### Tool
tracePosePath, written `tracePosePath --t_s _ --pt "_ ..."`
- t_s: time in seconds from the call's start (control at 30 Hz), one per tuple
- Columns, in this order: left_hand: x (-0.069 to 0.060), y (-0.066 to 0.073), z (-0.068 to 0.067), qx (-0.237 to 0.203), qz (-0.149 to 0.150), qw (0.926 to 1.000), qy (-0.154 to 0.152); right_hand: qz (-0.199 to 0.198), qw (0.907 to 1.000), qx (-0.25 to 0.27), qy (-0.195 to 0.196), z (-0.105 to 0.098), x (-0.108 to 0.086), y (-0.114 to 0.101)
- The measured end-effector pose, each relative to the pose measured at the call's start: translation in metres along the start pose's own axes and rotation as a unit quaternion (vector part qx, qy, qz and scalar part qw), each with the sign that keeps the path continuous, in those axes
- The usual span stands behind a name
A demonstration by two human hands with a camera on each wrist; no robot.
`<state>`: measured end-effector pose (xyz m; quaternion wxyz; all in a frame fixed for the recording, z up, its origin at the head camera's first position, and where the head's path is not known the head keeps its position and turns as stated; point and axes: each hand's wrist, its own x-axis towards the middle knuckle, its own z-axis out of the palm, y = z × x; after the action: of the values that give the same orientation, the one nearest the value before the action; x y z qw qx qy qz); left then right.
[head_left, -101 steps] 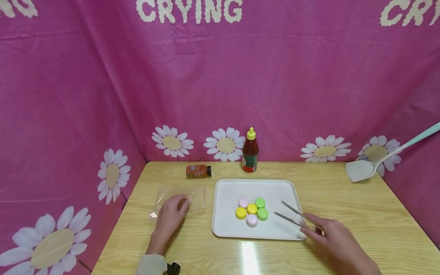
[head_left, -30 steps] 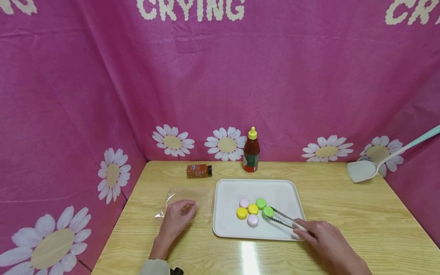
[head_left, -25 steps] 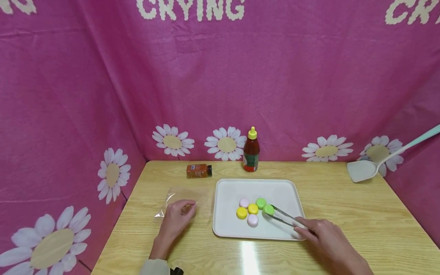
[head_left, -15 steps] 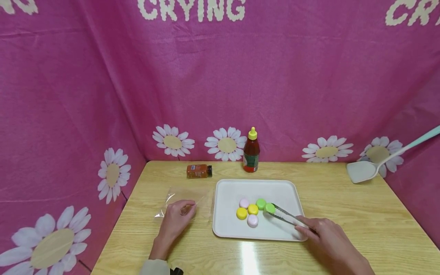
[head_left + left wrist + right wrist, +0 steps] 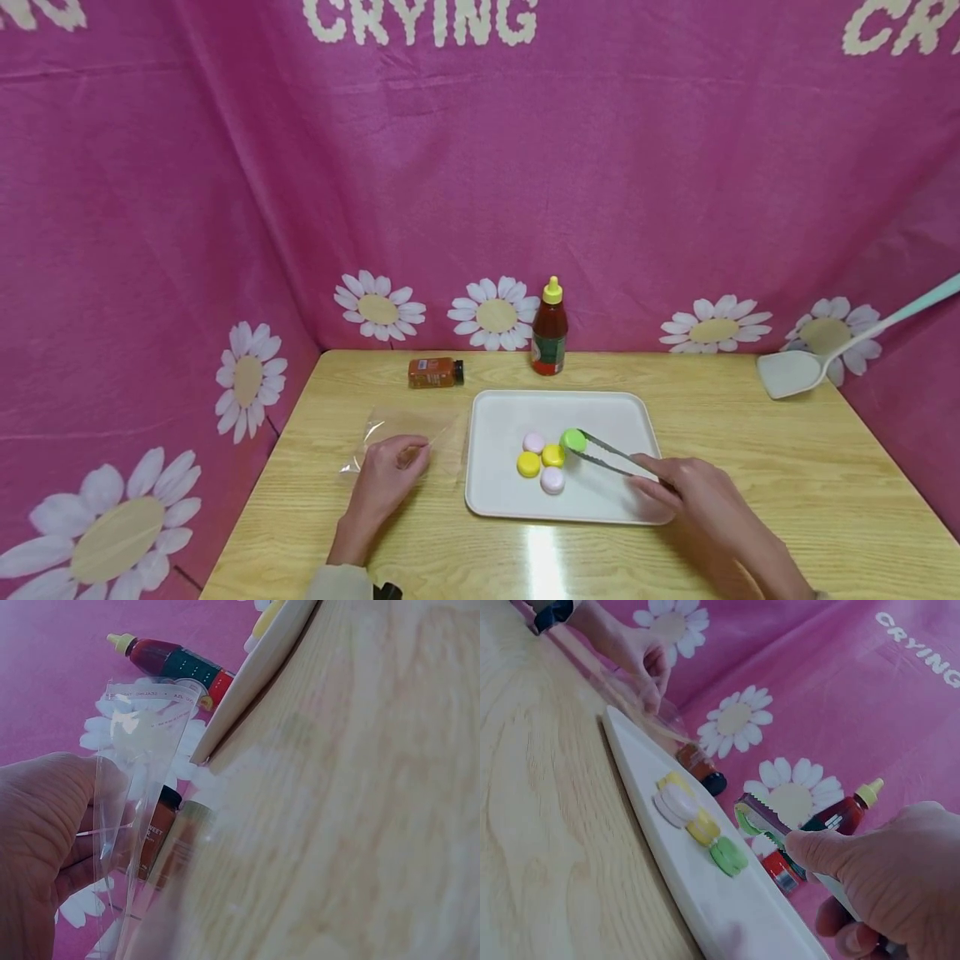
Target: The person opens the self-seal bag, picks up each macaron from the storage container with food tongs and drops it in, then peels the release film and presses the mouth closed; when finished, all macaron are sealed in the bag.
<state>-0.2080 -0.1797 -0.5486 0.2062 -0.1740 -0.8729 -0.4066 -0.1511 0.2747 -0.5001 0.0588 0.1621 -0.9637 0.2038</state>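
Note:
My right hand (image 5: 697,490) grips metal tongs (image 5: 769,819), whose serrated tips pinch a green macaron (image 5: 573,440). The right wrist view shows this macaron raised off the white tray (image 5: 517,410), while a second green macaron (image 5: 728,856) lies on it. From the head view that second one is hidden. Two yellow macarons (image 5: 528,464) and two pale pink macarons (image 5: 552,480) lie close together on the tray. To its left, my left hand (image 5: 386,473) pinches a clear plastic bag (image 5: 146,731); the bag stands up from the table in the left wrist view.
Behind the tray stands a red sauce bottle (image 5: 549,337) with a yellow cap. An orange-red spice jar (image 5: 431,373) lies on its side at back left. A white spatula (image 5: 789,372) with a mint handle leans at far right. A pink cloth (image 5: 600,183) walls the table.
The tongs took hold of a green macaron, drew it slightly right and have now lifted it, moving back left over the other green one. My left hand and the bag shifted a little right.

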Motion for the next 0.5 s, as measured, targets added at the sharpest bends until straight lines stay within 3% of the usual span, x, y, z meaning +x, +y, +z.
tracePosePath --t_s 0.17,0.5 --pt "0.001 0.001 -0.001 0.012 0.001 0.9999 -0.004 -0.05 0.9986 0.001 0.017 0.006 0.015 -0.011" --pt "0.0 0.005 -0.002 0.04 0.019 0.999 -0.003 -0.124 0.9921 0.022 -0.002 0.028 0.047 -0.043"
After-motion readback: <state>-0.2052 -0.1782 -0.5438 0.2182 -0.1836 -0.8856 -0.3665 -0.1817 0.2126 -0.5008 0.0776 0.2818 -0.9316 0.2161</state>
